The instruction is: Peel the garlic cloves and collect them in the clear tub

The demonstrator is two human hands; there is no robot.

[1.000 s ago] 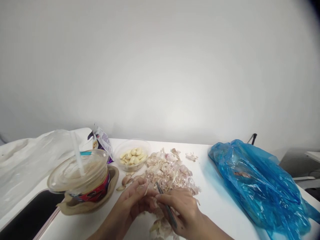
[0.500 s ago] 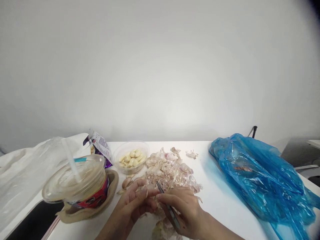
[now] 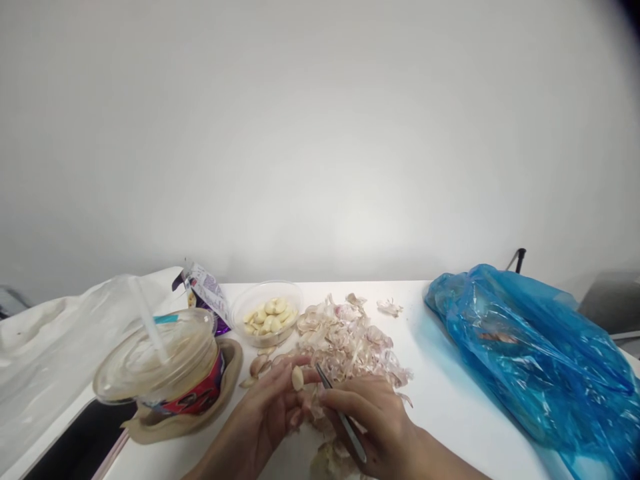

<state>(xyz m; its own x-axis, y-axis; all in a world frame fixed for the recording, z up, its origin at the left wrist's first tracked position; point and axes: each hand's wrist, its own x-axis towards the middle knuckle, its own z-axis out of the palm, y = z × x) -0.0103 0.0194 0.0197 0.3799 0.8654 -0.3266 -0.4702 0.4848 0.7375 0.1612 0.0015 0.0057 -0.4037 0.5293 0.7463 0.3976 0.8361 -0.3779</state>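
- Left hand (image 3: 267,407): grip pinched on a garlic clove (image 3: 297,379) over the near counter (image 3: 440,400), seemingly keeping its face exposed.
- Right hand (image 3: 377,417): grip closed round a metal tool (image 3: 353,437), likely for control.
- Skins (image 3: 345,337) lie right of the bowl (image 3: 267,289), apparently kept separate.

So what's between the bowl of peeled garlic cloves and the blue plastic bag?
The head view shows a heap of garlic skins, a separate scrap of skin and bare white table between the clear bowl and blue plastic bag.

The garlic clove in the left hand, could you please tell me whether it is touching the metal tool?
Apart: in the head view, a finger of the left hand shows between the garlic clove and the metal tool.
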